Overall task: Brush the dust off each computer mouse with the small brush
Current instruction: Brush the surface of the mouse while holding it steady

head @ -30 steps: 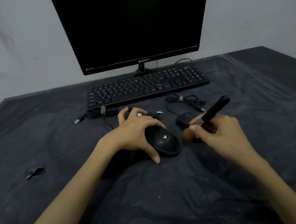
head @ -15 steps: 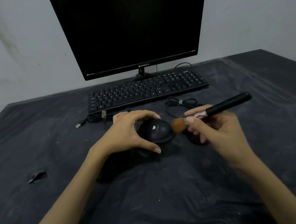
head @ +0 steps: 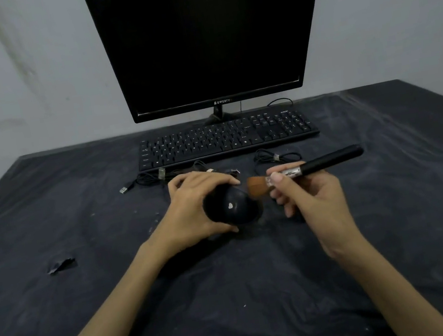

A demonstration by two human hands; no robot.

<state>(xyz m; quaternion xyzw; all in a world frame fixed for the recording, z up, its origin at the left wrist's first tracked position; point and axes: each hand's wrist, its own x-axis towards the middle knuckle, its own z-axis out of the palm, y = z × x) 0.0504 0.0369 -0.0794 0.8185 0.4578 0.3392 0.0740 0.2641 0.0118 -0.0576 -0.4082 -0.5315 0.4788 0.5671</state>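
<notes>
My left hand [head: 192, 210] grips a black computer mouse [head: 230, 205] with a small white heart mark, lifted and tilted above the table. My right hand [head: 309, 197] pinches a small brush [head: 302, 169] with a black handle, silver ferrule and brown bristles. The bristles touch the mouse's upper right side. A second black mouse lies mostly hidden under my right hand. Its coiled cable [head: 275, 157] shows behind the brush.
A black keyboard [head: 227, 138] and a dark monitor [head: 208, 36] stand at the back. Bundled cables with a USB plug [head: 124, 189] lie in front of the keyboard. The table carries a dusty black plastic sheet [head: 235, 296] with a torn spot [head: 61, 264] at left.
My left hand lifted the mouse off the table and tilted it. My right hand swung the brush round so its bristles meet the mouse.
</notes>
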